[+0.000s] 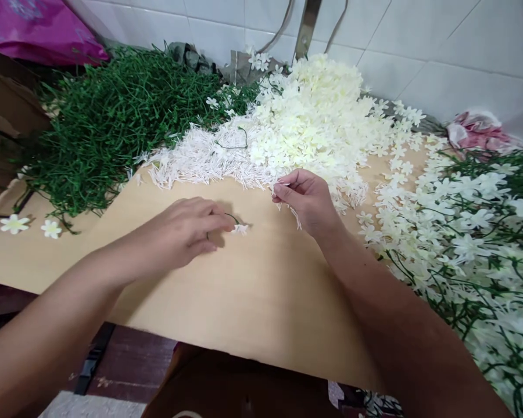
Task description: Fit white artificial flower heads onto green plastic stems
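Note:
My left hand [192, 229] is loosely curled just above the tabletop. A thin green artificial flower stem [232, 217] shows past its fingers, with a small white piece [240, 229] at its tip. A bit of green also shows between the thumb and fingers, which partly hide the stem. To the right, my right hand [307, 200] pinches some small white thread-like pieces [280, 190] between thumb and forefinger. Several thin white strands hang below those fingers. Directly beyond it lie a heap of white thread-like pieces [209, 154] and a heap of cream-white artificial flower heads [314, 110].
A big heap of green stems [126, 116] lies at the back left. Stemmed white flowers [470, 249] cover the right side. Two loose flower heads [14, 224] lie at the far left of the tan board [253, 302]. A tiled wall [422, 40] stands behind.

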Tool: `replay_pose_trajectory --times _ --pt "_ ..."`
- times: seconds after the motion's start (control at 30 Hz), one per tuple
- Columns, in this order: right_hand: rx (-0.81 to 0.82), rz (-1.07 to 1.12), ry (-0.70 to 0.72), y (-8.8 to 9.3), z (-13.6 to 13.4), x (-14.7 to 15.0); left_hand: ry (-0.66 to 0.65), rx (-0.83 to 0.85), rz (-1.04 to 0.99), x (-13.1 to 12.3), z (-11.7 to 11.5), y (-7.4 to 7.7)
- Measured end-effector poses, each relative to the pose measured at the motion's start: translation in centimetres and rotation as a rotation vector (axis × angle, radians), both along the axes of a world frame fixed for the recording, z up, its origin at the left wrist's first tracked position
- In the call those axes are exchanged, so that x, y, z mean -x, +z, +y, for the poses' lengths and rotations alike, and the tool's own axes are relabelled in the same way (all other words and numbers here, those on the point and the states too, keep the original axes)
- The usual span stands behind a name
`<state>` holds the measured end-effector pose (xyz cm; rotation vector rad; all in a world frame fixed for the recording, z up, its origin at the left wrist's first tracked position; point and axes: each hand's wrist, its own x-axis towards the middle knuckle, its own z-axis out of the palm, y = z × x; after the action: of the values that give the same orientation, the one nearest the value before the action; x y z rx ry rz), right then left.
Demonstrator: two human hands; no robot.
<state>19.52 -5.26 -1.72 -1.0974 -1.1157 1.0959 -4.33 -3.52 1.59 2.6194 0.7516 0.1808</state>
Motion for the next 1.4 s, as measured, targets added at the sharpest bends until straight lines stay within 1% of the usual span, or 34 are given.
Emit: replay_pose_trajectory --times 0.07,0.17,0.23,0.33,0.4,0.47,0.53,0.6,0.63,0.7,0.77,0.87,0.93,1.0,1.07,1.13,1.23,1.4 --pt "0.059 0.065 0.065 -0.3 -0.1 0.6 -0.008 -0.027 0.002 0.4 -0.5 -1.0" --pt "0.124 0.117 0.115 -0.9 -0.4 1.3 0.025 -0.031 -0.04 -0.1 -0.3 -2.0" --pt "0.149 0.135 0.115 -1.3 -0.5 1.6 0.025 0.019 -0.072 -0.2 0.2 -2.1" --pt "0.167 0.176 0.109 -1.8 -0.4 1.7 0.033 0.104 -0.087 0.4 0.6 -2.2" --pt "0.173 0.207 0.113 -2.0 -0.4 1.8 0.091 0.09 -0.122 0.8 0.7 -2.3" --pt "0.174 0.224 0.115 -1.9 -0.4 1.7 0.178 0.094 -0.195 0.8 0.5 -2.3" --pt "0.165 0.22 0.116 -1.5 -0.4 1.6 0.286 0.2 -0.288 0.3 0.4 -1.9" --pt "0.128 0.208 0.115 -0.9 -0.5 1.3 0.384 0.381 -0.381 -0.6 0.4 -0.9" --pt "0.103 0.203 0.113 -0.5 -0.6 1.1 0.407 0.468 -0.417 -1.2 0.5 -0.4" --pt "0.048 0.198 0.104 0.3 -0.7 0.8 0.396 0.62 -0.416 -2.6 0.9 0.5" --pt "0.009 0.182 0.098 1.0 -0.9 0.8 0.38 0.74 -0.343 -4.1 1.3 0.9" --pt "-0.02 0.094 0.092 1.5 -1.1 1.1 0.417 0.876 -0.274 -6.4 1.7 0.3" --pt "-0.023 0.022 0.109 1.3 -1.1 1.3 0.456 0.954 -0.314 -7.4 1.9 -0.3" --pt "-0.023 -0.011 0.13 0.9 -1.0 1.3 0.466 1.043 -0.408 -7.7 2.1 -0.8" --pt "-0.017 0.009 0.12 0.4 -0.7 1.1 0.436 1.131 -0.481 -7.4 2.5 -1.0" --pt "0.005 0.049 0.083 0.0 -0.4 0.8 0.398 1.194 -0.484 -6.9 3.0 -1.2" --pt "0.028 0.085 0.049 -0.2 -0.3 0.6 0.368 1.202 -0.409 -6.3 3.6 -1.4" --pt "0.05 0.037 0.097 -0.1 -0.4 1.3 0.391 1.06 -0.311 -6.6 3.5 -1.5"
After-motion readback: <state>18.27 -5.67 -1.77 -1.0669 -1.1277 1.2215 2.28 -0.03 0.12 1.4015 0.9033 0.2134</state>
